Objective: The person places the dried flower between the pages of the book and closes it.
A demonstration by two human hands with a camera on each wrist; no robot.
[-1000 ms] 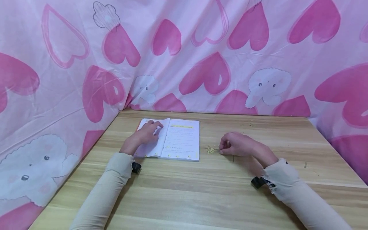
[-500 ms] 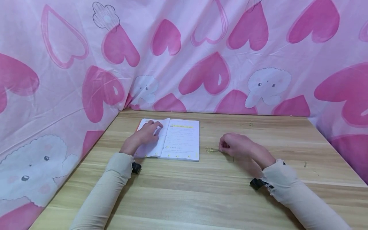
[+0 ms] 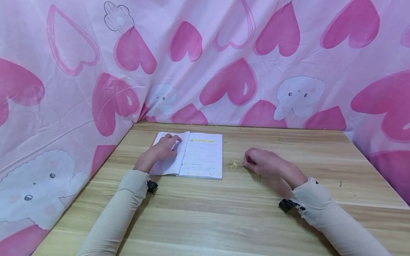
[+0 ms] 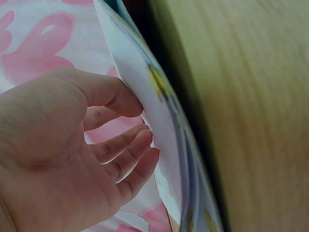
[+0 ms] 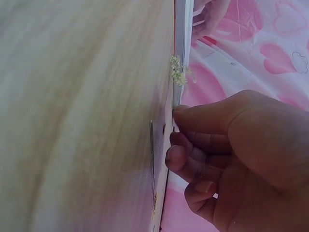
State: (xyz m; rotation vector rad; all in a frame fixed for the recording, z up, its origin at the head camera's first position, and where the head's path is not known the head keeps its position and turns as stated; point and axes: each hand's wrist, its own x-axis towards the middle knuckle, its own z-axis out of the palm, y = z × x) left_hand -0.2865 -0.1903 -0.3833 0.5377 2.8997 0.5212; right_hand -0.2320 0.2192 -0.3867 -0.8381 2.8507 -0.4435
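Right hand (image 3: pixel 262 163) has a little yellowish flower sprig (image 3: pixel 233 164) pinched near the open book (image 3: pixel 205 153), while left hand (image 3: pixel 162 148) just rests, fingers loosely apart, on its left page (image 3: pixel 169 166).

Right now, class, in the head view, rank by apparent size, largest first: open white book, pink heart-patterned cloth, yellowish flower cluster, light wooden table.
1. Pink heart-patterned cloth
2. Light wooden table
3. Open white book
4. Yellowish flower cluster
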